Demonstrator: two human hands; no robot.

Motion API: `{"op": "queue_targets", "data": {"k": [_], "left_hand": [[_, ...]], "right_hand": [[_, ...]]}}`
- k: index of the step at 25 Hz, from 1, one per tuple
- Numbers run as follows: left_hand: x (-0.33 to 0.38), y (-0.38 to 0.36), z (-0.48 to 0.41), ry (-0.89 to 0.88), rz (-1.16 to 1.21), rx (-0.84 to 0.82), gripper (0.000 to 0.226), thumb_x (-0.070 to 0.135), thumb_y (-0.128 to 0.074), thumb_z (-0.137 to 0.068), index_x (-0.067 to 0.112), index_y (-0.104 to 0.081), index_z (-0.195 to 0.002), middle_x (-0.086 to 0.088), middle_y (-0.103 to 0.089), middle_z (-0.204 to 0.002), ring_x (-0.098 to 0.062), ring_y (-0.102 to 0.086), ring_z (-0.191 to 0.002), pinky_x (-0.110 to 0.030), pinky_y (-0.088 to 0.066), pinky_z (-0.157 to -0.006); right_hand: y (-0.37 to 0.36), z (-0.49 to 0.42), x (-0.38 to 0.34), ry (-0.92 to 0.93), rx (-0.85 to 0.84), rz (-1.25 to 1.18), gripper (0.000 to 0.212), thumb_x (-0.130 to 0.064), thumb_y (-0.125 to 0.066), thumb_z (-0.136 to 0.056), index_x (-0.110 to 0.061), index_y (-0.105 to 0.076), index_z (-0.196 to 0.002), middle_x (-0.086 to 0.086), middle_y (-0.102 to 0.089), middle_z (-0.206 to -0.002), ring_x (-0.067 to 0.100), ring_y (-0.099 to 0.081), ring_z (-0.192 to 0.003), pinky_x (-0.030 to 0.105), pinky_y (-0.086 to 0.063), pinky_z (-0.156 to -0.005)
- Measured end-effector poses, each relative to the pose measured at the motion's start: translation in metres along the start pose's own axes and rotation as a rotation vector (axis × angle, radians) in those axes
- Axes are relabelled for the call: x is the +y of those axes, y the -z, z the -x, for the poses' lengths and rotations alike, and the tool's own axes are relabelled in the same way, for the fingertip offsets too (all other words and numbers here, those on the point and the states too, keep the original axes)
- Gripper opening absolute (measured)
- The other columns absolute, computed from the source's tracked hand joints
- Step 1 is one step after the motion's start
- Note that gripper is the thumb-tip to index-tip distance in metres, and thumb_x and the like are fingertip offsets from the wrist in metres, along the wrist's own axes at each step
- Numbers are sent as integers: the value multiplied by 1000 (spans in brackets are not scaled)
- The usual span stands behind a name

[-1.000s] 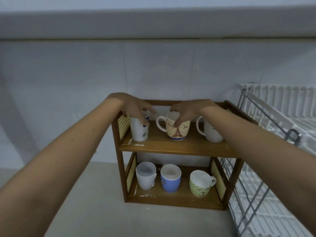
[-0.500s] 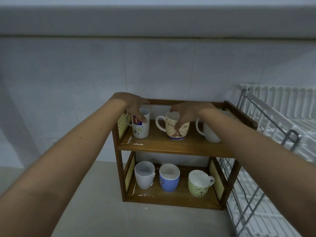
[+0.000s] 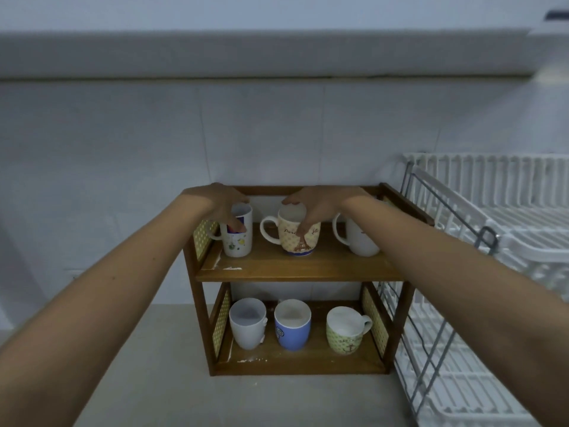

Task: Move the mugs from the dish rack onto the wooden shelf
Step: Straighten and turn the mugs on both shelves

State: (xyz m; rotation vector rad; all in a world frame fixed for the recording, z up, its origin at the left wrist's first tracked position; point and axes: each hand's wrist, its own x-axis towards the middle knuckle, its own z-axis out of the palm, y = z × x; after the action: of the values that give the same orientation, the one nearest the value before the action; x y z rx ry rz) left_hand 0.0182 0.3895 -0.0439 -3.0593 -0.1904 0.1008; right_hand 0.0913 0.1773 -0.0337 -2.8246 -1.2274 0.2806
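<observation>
The left hand (image 3: 222,204) is laid over the rim of a tall white mug (image 3: 237,234) printed with a blue patch and small fruits, its thumb pressed on the near face and its fingers curled over the far rim, so the mug is gripped from above. The right hand (image 3: 317,204) is closed in the same way on a cream mug (image 3: 292,234) bearing an Eiffel Tower picture, thumb down the near side and fingers over the far rim. Both mugs are stood upright on the upper board of the wooden shelf (image 3: 295,269), the tall one at the left end and the cream one in the middle, with its handle turned left. Just right of it, a plain white mug (image 3: 358,238) is seen on the same board, partly covered by the right forearm. On the lower board three more mugs are lined up, apart from each other: a white mug (image 3: 248,325) at the left, a blue mug (image 3: 292,325) in the middle and a green patterned mug (image 3: 346,332) at the right, its handle pointed right. The shelf is set on a pale surface (image 3: 154,380) against a tiled wall. A white wire dish rack (image 3: 492,241) is placed just beside the shelf on the right; no mug can be made out in its visible part.
</observation>
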Motion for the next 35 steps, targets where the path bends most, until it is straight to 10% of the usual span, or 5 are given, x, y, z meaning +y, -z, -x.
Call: {"op": "queue_targets", "data": {"k": [6, 17, 22, 26, 35], "left_hand": [[60, -7, -9, -182, 198, 58, 87, 67, -54, -79, 29, -19, -149, -3, -32, -154, -25, -36, -136, -39, -34, -105], [89, -22, -19, -146, 207, 180, 85, 63, -59, -79, 16, -31, -145, -8, -41, -148, -27, -43, -130, -40, -41, -100], [90, -115, 60, -764, 311, 865, 22, 31, -53, -93, 18, -62, -108, -1, -66, -101, -10, -56, -92, -22, -43, -79], [58, -212, 77, -892, -63, 361, 22, 27, -52, -91, 20, -63, -109, -1, -66, -106, -18, -61, -96, -31, -48, -80], [33, -232, -12, -147, 109, -281, 62, 44, -60, -85, 39, -33, -141, -4, -35, -150, -27, -37, -133, -39, -37, -104]], "right_hand": [[43, 31, 62, -448, -271, 274, 105, -59, -74, -67, -35, -13, -149, 4, -18, -159, 32, -28, -140, 48, -38, -106], [11, 55, 74, -378, -20, 119, 96, -53, -73, -72, -26, -21, -148, 7, -34, -152, 30, -42, -130, 36, -47, -93], [-70, 105, 15, -55, 845, 11, 33, -38, -55, -81, -31, -56, -112, -3, -66, -102, 18, -64, -89, 32, -51, -70], [-178, 113, -13, -60, 360, -236, 9, -38, -50, -79, -35, -58, -75, -13, -64, -69, 8, -61, -68, 31, -53, -57], [-244, -20, 11, -221, -144, -74, 90, -55, -62, -79, -34, -11, -150, 7, -18, -159, 34, -28, -139, 47, -34, -109]]}}
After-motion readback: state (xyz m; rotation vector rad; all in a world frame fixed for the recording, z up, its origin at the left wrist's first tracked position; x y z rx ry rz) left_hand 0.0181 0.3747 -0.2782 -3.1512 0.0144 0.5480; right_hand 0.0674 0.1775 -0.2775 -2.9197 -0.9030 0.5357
